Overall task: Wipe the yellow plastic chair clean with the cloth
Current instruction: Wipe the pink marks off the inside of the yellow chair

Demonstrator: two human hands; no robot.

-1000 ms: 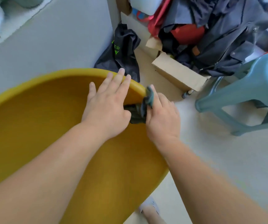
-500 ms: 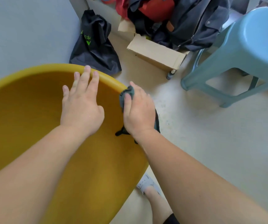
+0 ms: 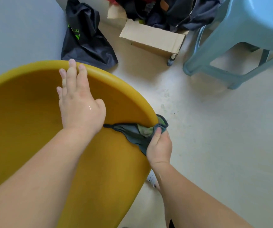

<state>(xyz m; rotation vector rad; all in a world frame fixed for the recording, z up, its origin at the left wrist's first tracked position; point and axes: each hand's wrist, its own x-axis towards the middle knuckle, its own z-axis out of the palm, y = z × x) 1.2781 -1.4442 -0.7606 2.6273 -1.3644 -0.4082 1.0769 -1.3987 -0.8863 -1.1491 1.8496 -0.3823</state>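
The curved yellow plastic chair (image 3: 33, 129) fills the near left, its rounded rim arcing toward the pale floor (image 3: 214, 145) on the right. My right hand (image 3: 159, 149) holds its grip closed on the dark grey-green cloth (image 3: 137, 131), pinching it over the rim's right edge. My left hand (image 3: 79, 102) lies flat and open inside the shell, fingertips on the far rim; a light blue plastic stool (image 3: 247, 30) stands far right.
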